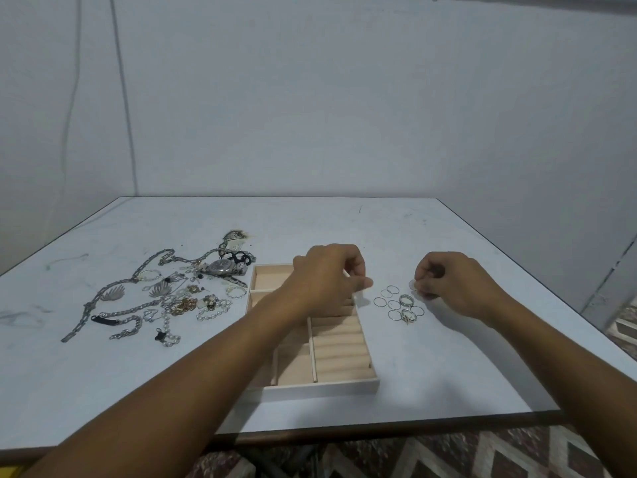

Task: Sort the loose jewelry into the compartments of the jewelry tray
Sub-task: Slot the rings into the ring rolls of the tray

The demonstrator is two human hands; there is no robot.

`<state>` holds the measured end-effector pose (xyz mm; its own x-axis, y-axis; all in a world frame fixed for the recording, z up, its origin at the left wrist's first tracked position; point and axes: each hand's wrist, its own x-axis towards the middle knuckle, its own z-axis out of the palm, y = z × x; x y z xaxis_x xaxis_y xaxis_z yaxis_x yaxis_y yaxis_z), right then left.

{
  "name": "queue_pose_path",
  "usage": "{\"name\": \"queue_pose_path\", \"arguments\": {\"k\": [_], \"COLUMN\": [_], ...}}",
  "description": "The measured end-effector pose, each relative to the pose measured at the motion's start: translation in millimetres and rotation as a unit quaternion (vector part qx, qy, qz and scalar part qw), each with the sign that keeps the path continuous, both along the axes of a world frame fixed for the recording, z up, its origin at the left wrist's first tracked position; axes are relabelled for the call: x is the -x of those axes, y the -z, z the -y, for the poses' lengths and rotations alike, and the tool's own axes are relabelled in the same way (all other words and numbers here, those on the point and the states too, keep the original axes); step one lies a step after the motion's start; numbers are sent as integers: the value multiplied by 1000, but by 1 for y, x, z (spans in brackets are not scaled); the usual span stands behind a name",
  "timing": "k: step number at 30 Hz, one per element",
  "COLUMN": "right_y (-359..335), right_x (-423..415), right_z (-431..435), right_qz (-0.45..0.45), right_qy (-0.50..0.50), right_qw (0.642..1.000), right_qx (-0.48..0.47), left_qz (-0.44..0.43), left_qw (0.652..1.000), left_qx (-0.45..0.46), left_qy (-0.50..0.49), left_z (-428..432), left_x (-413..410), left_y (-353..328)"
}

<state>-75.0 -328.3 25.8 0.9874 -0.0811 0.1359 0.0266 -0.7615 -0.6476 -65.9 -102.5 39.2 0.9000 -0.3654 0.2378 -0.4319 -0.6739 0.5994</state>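
— Where is the jewelry tray (324, 388)?

— Straight ahead of you, in the middle of the table (448, 374), with its long side running away from you. It has a white outer wall and a pale peach lining. The ring rolls (341, 346) fill its right side and the open compartments lie along its left and far end. Your left forearm crosses over it.

— And my hands?

— Your left hand (327, 274) hangs over the far end of the tray, fingers curled, thumb and forefinger tips brought together and pointing right. I cannot tell whether anything sits between them. Your right hand (448, 284) is to the right of the tray, low over the table, knuckles up, pinching a thin ring (412, 284) at its fingertips.

— What is under it?

— A cluster of rings (406, 300) lies on the table just beside the tray's right wall, near your right fingertips. Most are thin hoops and a few are broader bands.

— The rest of the jewelry?

— The loose jewelry heap (179, 301) spreads over the table to the left of the tray. In it are a wristwatch (222, 268) near the tray's far left corner, a heavy chain (86, 310) trailing leftward, and pearl strands (212, 313) nearer the tray.

— Beyond that?

— A plain pale wall (344, 98) behind the table with a cable (122, 98) running down it, and patterned carpet (448, 457) below the near edge.
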Motion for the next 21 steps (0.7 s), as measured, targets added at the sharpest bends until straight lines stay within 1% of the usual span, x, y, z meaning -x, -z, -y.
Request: {"name": "queue_pose_path", "arguments": {"k": [2, 5, 9, 14, 18, 21], "right_y": [-5, -12, -18, -20, -17, -15], "right_x": [4, 10, 20, 24, 27, 27], "right_z": [-8, -24, -46, -66, -75, -78], "right_qz": [8, 9, 0, 16, 25, 17], "right_qy": [-12, -37, -72, -108, -127, -136], "right_qw": [1000, 998, 996, 993, 991, 990], "right_qx": [-26, -51, -49, -36, -15, -18], "left_qz": [3, 8, 8, 8, 1, -2], "left_qw": [999, 998, 998, 998, 998, 997], "left_qx": [35, 54, 48, 49, 50, 55], "left_qy": [-13, -28, -42, -45, -48, -49], "left_z": [-11, -28, -49, -68, -75, -77], "left_x": [2, 4, 10, 17, 22, 25], "left_y": [-3, -4, -2, 3, 6, 8]}}
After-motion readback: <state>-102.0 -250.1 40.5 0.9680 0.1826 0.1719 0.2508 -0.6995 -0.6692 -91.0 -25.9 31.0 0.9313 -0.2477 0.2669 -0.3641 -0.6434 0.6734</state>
